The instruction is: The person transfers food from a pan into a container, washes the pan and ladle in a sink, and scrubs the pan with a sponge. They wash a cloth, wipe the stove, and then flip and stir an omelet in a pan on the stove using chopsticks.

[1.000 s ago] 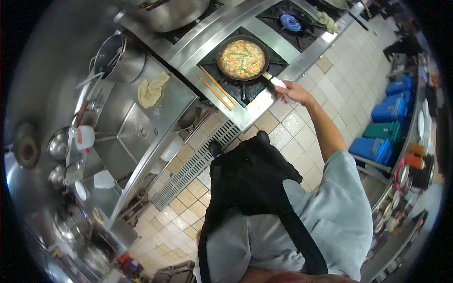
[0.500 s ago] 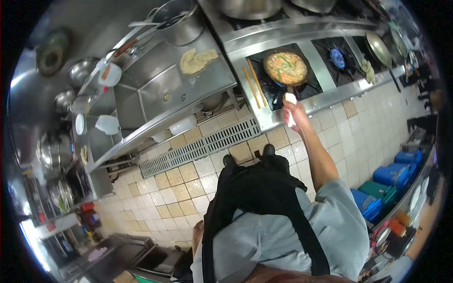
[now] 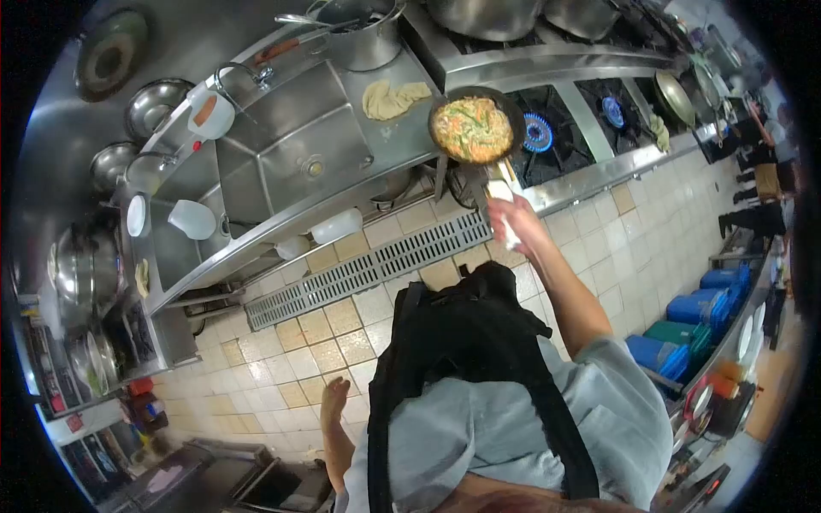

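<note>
My right hand grips the white-wrapped handle of a black frying pan. The pan holds a yellow-orange mix with green strips and hangs in the air, left of a burner with a blue flame, near the edge of the steel counter. My left hand hangs at my side above the tiled floor, holding nothing, its fingers loosely extended. I wear a grey shirt and a black apron.
A steel sink lies left of the stove, with a yellow cloth and a large pot behind it. A floor drain grate runs along the counter. Blue bins stand to the right. Other people stand at the far right.
My right hand has lifted the pan off its burner and carried it left toward the counter, exposing the blue flame. My left hand has come into view at my side.
</note>
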A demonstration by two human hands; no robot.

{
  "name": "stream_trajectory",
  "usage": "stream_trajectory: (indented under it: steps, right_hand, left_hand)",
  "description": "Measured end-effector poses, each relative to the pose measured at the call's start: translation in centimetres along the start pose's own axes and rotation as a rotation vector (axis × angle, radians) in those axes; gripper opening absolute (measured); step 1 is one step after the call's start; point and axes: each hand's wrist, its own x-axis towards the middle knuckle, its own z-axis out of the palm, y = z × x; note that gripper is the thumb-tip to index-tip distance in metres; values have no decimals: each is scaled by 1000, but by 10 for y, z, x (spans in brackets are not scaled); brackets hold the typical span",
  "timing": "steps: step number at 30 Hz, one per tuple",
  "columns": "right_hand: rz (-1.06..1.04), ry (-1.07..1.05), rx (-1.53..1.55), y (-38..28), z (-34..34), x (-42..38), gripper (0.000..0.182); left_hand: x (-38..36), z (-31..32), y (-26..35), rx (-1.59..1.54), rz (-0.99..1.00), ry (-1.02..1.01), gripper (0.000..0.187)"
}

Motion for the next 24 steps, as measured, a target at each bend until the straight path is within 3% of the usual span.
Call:
stream_trajectory:
  steps: [1, 4, 6, 11, 14, 17, 18, 20, 22, 24]
  right_hand:
    - [-3, -29, 116, 11, 5, 17, 17]
    - [-20, 24, 174, 9, 35, 20, 18]
    - [-26, -129, 94, 19, 27, 7, 19]
    - [-6, -39, 206, 18, 42, 9, 15]
    - [1, -40, 257, 9, 46, 28, 13]
    - [-25, -44, 203, -25, 50, 35, 8]
    - [-134, -45, 121, -45, 58, 32, 8]
    - [-380, 6, -121, -79, 66, 37, 9]
    - [-611, 108, -333, -107, 67, 54, 10]
    - [-705, 169, -330, -126, 72, 65, 10]
  left_hand:
    - [6, -18, -11, -64, -300, -14, 52]
    - [21, -53, -9, -78, -255, 131, 52]
    - [18, -64, -31, -77, -281, 130, 52]
    - [26, -67, -87, -42, -379, 68, 51]
    - [14, -59, -47, -154, -341, 173, 42]
    - [7, -57, -53, -56, -370, 114, 32]
    - [4, -62, -77, 214, 80, 26, 24]
    - [4, -65, -115, 483, 379, -3, 22]
    - [-6, -65, -104, 338, 57, -27, 15]
    - [-5, -64, -139, 1003, 355, -152, 23]
